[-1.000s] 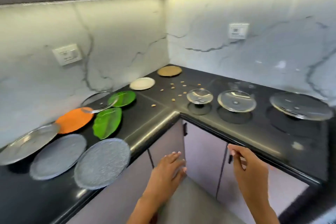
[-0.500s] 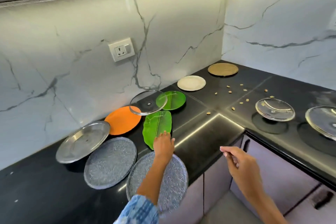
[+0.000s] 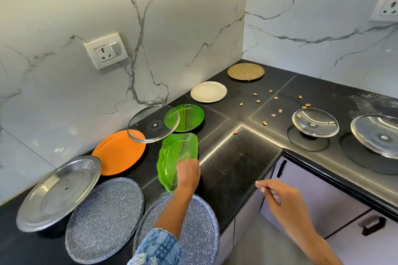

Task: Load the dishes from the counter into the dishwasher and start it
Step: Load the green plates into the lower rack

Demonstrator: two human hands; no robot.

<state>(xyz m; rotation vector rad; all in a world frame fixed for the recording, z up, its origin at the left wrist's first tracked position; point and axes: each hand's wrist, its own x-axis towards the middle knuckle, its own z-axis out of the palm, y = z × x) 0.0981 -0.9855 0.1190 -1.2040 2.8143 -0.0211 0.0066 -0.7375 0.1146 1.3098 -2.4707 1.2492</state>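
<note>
Dishes lie spread over a black L-shaped counter. My left hand grips the near right edge of a green leaf-shaped plate. Around it are two grey speckled plates, a steel plate, an orange plate, a round green plate and a glass lid resting across both. My right hand hovers off the counter's front edge, fingers loosely curled and holding nothing. No dishwasher shows in this view.
Farther back sit a white plate and a brown plate. Several seeds are scattered near the corner. Two upturned glass lids stand on the right arm of the counter. Lilac cabinet doors with dark handles run below.
The view has swung left and closer to the counter. My left hand has reached forward past the near speckled plate and closed on the leaf-shaped plate's edge. My right hand stays hovering.
</note>
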